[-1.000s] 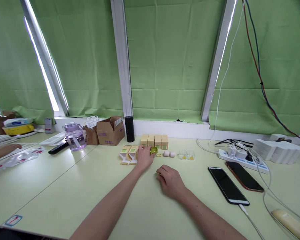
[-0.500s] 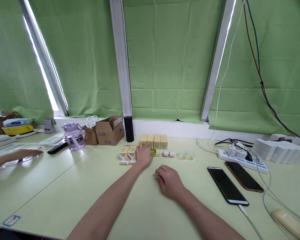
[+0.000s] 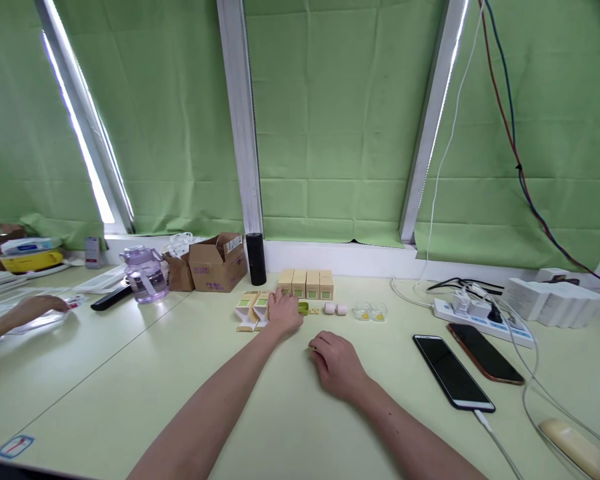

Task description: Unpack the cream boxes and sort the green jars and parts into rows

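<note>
My left hand (image 3: 285,311) reaches down among small things in a row, its fingers bent and closed; whatever lies under the fingertips is hidden. To its left stand two opened cardboard boxes (image 3: 253,309) with green windows, touching or nearly touching the hand. Just right of it is a small green container (image 3: 303,308), then tiny yellow pieces (image 3: 314,311), two pale pink cylinders (image 3: 335,309) and two clear cups (image 3: 371,311) with yellow in them. My right hand (image 3: 336,360) rests on the table nearer me, its fingers curled, with nothing visible in them.
Behind the row stand several closed cardboard boxes (image 3: 306,285), beside a black cylinder (image 3: 255,259) and an open carton (image 3: 218,261). Two phones (image 3: 453,371) and a power strip (image 3: 480,317) with cables lie right. Another person's hand (image 3: 41,307) works at far left.
The view has shifted slightly. My left hand has edged a little left, off the green container, and my right hand stays put. The other person's hand has moved left.
</note>
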A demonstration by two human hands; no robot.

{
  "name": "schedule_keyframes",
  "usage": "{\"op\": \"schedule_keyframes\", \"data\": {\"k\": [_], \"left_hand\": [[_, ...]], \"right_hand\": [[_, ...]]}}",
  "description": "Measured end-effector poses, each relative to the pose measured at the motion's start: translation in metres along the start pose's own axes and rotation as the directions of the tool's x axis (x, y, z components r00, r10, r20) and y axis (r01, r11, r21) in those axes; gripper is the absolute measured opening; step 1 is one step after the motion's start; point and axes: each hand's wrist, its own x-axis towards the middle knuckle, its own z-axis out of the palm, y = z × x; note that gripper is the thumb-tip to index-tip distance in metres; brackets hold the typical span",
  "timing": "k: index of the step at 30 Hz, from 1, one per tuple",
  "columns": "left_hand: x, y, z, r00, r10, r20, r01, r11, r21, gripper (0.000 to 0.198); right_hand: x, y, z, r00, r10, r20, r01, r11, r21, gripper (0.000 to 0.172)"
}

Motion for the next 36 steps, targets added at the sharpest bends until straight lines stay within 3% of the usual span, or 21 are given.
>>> {"op": "schedule_keyframes", "data": {"k": [12, 26, 36], "left_hand": [[0.003, -0.027, -0.017, 0.997, 0.006, 0.082, -0.018, 0.989, 0.146, 0.025], [0.005, -0.020, -0.022, 0.992, -0.010, 0.127, -0.027, 0.959, 0.283, 0.033], [-0.011, -0.012, -0.033, 0.997, 0.042, 0.066, -0.057, 0.967, 0.248, 0.051]], "right_hand": [[0.001, -0.001, 0.001, 1.000, 0.007, 0.006, -0.007, 1.000, 0.015, 0.017], [0.001, -0.003, -0.003, 1.000, 0.002, 0.001, -0.002, 1.000, 0.018, 0.017], [0.000, 0.001, 0.001, 1.000, 0.011, 0.016, -0.011, 1.000, 0.004, 0.018]]}}
